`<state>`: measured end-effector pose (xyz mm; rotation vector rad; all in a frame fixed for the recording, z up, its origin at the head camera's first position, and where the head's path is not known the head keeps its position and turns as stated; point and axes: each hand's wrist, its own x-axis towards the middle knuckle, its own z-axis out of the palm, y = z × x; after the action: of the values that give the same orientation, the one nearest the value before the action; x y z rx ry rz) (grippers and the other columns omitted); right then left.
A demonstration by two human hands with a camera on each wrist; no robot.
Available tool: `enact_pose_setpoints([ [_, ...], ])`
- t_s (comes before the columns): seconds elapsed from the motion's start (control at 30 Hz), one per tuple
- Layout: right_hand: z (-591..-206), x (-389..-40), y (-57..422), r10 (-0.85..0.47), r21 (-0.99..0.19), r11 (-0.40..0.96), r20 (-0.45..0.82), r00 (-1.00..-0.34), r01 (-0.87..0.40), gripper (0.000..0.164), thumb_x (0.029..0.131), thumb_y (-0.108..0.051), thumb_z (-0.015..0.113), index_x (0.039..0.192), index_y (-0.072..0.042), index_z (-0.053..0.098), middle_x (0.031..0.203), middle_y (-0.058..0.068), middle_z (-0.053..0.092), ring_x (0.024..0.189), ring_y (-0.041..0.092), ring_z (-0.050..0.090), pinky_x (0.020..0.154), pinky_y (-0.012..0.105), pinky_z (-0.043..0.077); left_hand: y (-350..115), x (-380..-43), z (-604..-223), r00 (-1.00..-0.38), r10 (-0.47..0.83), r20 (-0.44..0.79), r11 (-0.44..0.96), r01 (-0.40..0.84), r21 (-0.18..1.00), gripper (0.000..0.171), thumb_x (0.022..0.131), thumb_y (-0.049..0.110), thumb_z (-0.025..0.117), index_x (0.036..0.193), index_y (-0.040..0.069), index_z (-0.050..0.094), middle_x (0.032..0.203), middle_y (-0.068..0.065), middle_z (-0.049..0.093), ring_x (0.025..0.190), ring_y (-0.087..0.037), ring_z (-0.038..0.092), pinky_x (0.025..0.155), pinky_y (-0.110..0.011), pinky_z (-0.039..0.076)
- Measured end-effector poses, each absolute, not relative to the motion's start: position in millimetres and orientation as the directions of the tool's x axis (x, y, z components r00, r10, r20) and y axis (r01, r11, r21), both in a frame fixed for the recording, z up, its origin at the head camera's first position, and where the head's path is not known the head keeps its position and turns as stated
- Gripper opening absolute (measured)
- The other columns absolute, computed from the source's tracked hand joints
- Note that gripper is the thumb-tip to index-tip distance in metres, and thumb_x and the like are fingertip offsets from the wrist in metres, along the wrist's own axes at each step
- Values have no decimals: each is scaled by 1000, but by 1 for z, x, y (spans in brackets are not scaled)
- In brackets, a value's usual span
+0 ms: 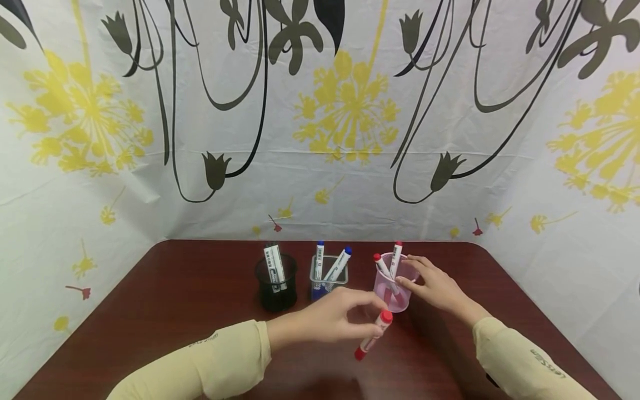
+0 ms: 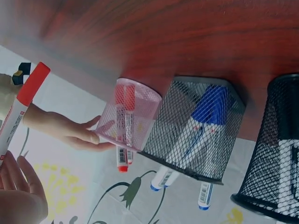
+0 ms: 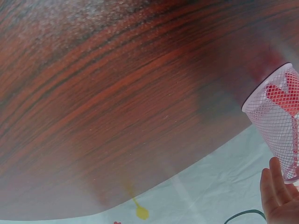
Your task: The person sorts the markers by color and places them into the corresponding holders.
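Observation:
My left hand (image 1: 345, 316) pinches a red-capped whiteboard marker (image 1: 374, 334) between thumb and fingers, tilted, in front of the pink cup. In the left wrist view that marker (image 2: 18, 105) shows its red cap and white barrel. A pink mesh cup (image 1: 384, 294) holds two red markers (image 1: 396, 260), standing at a slant. At the cup's right side is my right hand (image 1: 436, 283), its fingers lying along the rim. The right wrist view shows those fingers (image 3: 276, 179) against the mesh of the pink cup (image 3: 273, 123).
Left of the pink cup stands a grey mesh holder (image 1: 342, 278) with blue markers (image 1: 338, 264). Further left is a black mesh cup (image 1: 277, 300) with black markers (image 1: 274, 268). All stand toward the back of the dark red wooden table (image 1: 200, 311), before a patterned cloth backdrop (image 1: 320, 194).

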<state>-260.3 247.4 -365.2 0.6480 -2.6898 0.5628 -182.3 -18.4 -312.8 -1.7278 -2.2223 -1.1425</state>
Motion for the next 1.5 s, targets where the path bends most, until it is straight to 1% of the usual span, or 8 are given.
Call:
enact_pose_setpoints([
  [0.13,-364,-259,248,-367,-297,819,388,-846,-491,56,79,-43,61,118,-3,53,124,16,44,99,31,52,75,49,44,-13,-190,-307,-385,776,500,100,857,506,24,81,16,65,103,10,59,91,6,62,77,5,53,70,-13,43],
  [0.33,-366,-260,250,-365,-296,826,371,-854,-481,59,80,-47,58,119,-4,52,125,16,44,101,31,51,76,51,43,-5,-200,-294,-434,755,492,61,793,606,25,80,9,65,104,5,58,92,-2,62,78,1,55,69,-16,45],
  [0.5,-366,-261,251,-375,-297,821,365,-852,-488,58,80,-48,58,119,-5,53,125,16,43,99,30,52,75,51,43,-4,-192,-270,-456,733,505,46,774,631,26,79,2,64,104,0,56,88,-8,62,76,-2,55,69,-18,46],
  [0.67,-365,-260,251,-376,-296,822,359,-854,-486,58,80,-48,57,120,-6,52,125,16,43,100,31,52,75,51,43,-1,-188,-257,-485,711,509,50,757,651,26,79,0,63,104,-2,56,87,-11,62,77,-5,55,69,-18,46],
  [0.77,-364,-260,251,-370,-294,827,357,-858,-479,60,80,-51,55,120,-6,52,125,16,43,101,31,51,75,51,43,1,-191,-255,-501,696,514,58,753,655,26,80,0,63,105,-1,56,88,-11,61,77,-7,56,70,-19,46],
  [1.0,-363,-260,251,-367,-301,826,354,-860,-477,59,81,-50,55,120,-7,52,125,15,42,103,30,50,75,51,43,11,-228,-277,-513,670,537,93,775,626,25,82,14,63,106,9,57,90,5,61,80,1,55,69,-17,46],
  [1.27,-363,-259,250,-370,-307,821,357,-858,-482,57,81,-49,56,120,-8,53,123,14,44,103,30,50,76,51,43,17,-237,-269,-551,653,520,100,743,662,26,83,14,62,108,7,57,91,2,61,79,-2,55,70,-19,46],
  [1.5,-364,-260,249,-374,-306,814,373,-849,-493,57,80,-48,58,119,-7,54,123,14,44,104,30,49,77,50,42,23,-230,-251,-589,610,531,137,737,661,24,83,7,60,106,1,56,89,-4,61,81,-5,56,72,-17,44],
])
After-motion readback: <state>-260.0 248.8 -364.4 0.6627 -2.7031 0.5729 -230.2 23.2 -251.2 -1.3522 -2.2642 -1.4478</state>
